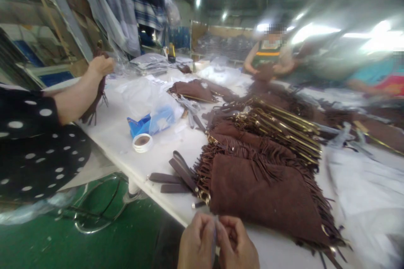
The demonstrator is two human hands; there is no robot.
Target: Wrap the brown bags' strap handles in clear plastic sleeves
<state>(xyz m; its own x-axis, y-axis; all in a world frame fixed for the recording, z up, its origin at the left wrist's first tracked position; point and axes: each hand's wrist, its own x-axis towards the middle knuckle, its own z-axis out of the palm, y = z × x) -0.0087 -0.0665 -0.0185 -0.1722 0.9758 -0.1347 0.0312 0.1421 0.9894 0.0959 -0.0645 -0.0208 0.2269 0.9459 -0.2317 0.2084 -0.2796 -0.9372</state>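
while left hand [199, 239] and right hand [235, 241] pinch a pale strip [215, 237], a light, even grip serves best.

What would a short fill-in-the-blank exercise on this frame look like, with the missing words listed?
1. The fringed bag just beyond the left hand and right hand is coloured ____.
2. The co-worker's black sleeve has a pattern of white ____.
3. The metal strips on the stack behind that bag are coloured ____.
4. Beside the white table, the floor is ____.

Missing words: brown; dots; gold; green.
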